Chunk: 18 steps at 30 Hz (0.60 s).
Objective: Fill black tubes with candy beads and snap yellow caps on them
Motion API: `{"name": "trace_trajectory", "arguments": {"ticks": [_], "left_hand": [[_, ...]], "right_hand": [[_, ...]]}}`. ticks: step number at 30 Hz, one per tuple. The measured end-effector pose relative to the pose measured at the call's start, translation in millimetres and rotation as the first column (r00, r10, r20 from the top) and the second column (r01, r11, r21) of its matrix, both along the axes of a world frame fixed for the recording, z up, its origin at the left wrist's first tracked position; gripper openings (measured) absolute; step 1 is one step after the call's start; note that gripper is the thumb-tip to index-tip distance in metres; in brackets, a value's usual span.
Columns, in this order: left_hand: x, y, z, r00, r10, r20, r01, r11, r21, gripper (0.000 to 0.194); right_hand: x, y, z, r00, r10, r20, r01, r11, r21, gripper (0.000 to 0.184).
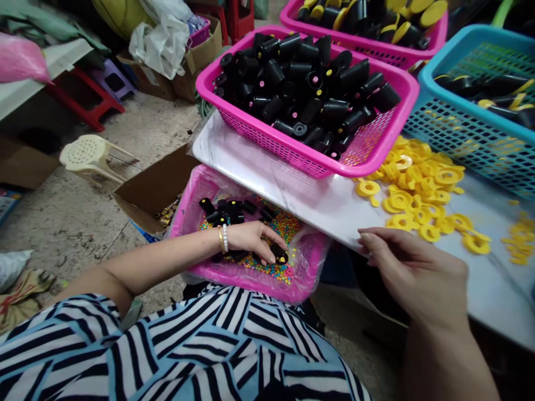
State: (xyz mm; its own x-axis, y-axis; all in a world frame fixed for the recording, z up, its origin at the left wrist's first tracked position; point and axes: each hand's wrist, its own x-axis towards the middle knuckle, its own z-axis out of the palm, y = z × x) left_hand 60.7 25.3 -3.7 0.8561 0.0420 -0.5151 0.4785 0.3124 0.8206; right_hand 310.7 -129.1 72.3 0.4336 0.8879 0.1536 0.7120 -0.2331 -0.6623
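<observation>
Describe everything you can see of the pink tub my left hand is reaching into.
The pink tub looks plastic, with rounded corners and wrinkled clear film draped over its rim. It sits open side up before the striped top, partly covered by the white tabletop. Inside are small multicoloured beads and black cylinders, some yellow-dotted. Your left hand is inside, fingers around a black piece. Its underside is hidden.
</observation>
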Motion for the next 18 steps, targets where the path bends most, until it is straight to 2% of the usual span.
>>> {"name": "trace_trajectory", "arguments": {"ticks": [1, 2, 3, 4, 6, 7, 8, 9, 10, 12, 15, 18], "left_hand": [[0.4, -1.9, -0.3, 1.0, -0.026, -0.004, 0.026, 0.996, 0.082, 0.048], [1.3, -4.9, -0.6, 0.998, -0.057, -0.011, 0.058, 0.974, 0.217, 0.046], [2.6, -8.8, -1.0, 0.995, -0.096, -0.024, 0.098, 0.916, 0.39, 0.045], [4.3, -13.5, -1.3, 0.989, -0.143, -0.041, 0.141, 0.808, 0.572, 0.043], [8.2, -23.6, -1.4, 0.957, -0.267, -0.117, 0.238, 0.486, 0.841, 0.033], [10.1, -28.1, -1.2, 0.931, -0.324, -0.17, 0.281, 0.338, 0.898, 0.026], [11.9, -31.9, -0.7, 0.904, -0.366, -0.22, 0.317, 0.23, 0.92, 0.022], [13.4, -34.5, 0.1, 0.883, -0.393, -0.256, 0.342, 0.164, 0.925, 0.022], [14.3, -35.8, 1.2, 0.869, -0.41, -0.276, 0.356, 0.134, 0.925, 0.023], [14.2, -34.7, 3.9, 0.858, -0.435, -0.272, 0.365, 0.144, 0.92, 0.021], [8.6, -27.4, 8.0, 0.889, -0.413, -0.198, 0.305, 0.211, 0.929, 0.029], [0.6, -19.7, 9.7, 0.954, -0.296, -0.046, 0.133, 0.282, 0.95, 0.033]], "right_hand": [[-1.8, 1.8, -2.3, 0.999, 0.024, 0.024, -0.024, 1.0, -0.003, 0.024], [-4.0, 3.9, -3.6, 0.998, 0.043, 0.055, -0.043, 0.999, -0.004, 0.024], [-6.5, 6.1, -4.1, 0.994, 0.059, 0.09, -0.06, 0.998, 0.004, 0.023], [-8.9, 8.1, -4.0, 0.989, 0.078, 0.125, -0.08, 0.997, 0.018, 0.022], [-12.7, 10.9, -3.2, 0.979, 0.104, 0.175, -0.112, 0.993, 0.039, 0.019], [-13.9, 11.6, -2.8, 0.976, 0.115, 0.185, -0.125, 0.991, 0.041, 0.019], [-14.4, 11.8, -2.4, 0.974, 0.123, 0.19, -0.133, 0.99, 0.038, 0.018], [-14.4, 11.6, -2.1, 0.973, 0.128, 0.193, -0.137, 0.99, 0.031, 0.018], [-14.0, 11.2, -1.6, 0.973, 0.129, 0.193, -0.136, 0.99, 0.025, 0.018], [-12.2, 9.8, 0.1, 0.975, 0.12, 0.185, -0.126, 0.992, 0.021, 0.018], [-8.6, 6.6, 4.3, 0.98, 0.079, 0.183, -0.086, 0.996, 0.033, 0.02], [-5.2, 2.5, 6.4, 0.986, 0.032, 0.166, -0.037, 0.999, 0.026, 0.023]]}}
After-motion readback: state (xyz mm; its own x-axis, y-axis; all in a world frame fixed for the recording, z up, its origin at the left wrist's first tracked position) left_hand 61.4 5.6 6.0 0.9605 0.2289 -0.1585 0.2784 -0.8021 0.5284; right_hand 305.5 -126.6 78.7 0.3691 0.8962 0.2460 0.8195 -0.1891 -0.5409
